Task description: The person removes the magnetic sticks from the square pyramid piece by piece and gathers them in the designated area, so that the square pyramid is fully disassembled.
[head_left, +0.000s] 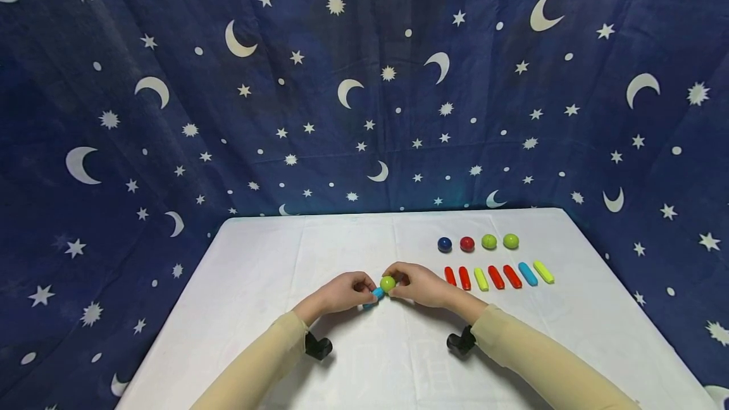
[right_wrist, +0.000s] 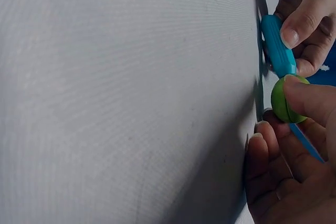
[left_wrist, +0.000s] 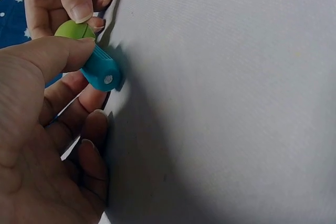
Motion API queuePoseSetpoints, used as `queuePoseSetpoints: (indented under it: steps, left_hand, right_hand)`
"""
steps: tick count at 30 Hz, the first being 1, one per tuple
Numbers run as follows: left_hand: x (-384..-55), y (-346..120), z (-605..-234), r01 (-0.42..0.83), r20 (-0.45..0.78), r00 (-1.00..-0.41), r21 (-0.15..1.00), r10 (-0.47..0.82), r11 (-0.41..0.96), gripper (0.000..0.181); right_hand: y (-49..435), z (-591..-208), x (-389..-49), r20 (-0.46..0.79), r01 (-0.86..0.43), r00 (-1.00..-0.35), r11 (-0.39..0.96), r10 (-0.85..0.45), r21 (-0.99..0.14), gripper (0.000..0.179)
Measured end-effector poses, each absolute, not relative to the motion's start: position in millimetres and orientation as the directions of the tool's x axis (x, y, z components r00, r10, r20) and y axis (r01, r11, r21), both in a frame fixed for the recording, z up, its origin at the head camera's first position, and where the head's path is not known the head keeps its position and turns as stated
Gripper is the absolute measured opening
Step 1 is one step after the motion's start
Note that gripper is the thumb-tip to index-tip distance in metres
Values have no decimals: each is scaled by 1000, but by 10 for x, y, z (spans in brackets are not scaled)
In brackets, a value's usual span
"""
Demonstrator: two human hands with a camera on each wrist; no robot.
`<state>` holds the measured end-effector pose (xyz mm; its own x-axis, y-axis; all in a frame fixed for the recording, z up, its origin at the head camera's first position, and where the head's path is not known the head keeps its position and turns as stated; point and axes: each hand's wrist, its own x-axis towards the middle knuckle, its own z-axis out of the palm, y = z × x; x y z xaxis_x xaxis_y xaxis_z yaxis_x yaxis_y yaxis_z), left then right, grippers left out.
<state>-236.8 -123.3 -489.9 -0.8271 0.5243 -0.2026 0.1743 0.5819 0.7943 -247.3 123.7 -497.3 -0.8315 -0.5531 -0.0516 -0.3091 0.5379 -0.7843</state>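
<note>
Near the middle of the white table, my left hand [head_left: 344,291] pinches a ridged blue rod [left_wrist: 102,71] between thumb and fingers. My right hand [head_left: 421,285] holds a lime-green ball [right_wrist: 283,100] with a seam round it, the thumb pressed on its side. One end of the rod meets the ball; whether they are joined I cannot tell. In the left wrist view the rod's free end shows a small pale round spot. Both hands hover close to the tabletop, and the fingers cover part of the rod.
On the white table [head_left: 273,258], right of my hands, lies a row of short rods in red [head_left: 495,277], yellow [head_left: 543,272] and blue [head_left: 528,274]. Behind it sit a navy ball [head_left: 445,245], a red ball [head_left: 467,244] and two green balls [head_left: 489,242]. A starry blue cloth [head_left: 319,100] hangs behind.
</note>
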Motion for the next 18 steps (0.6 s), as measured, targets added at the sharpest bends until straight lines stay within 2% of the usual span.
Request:
queuePoseSetpoints:
  steps: [18]
  left_hand:
    - [-2370,-1214,-4897,250,-181,-814,749,552,614,10]
  right_hand:
    - [1311,-4988,-2478,-51,-304,-820,509,-570,-805,23]
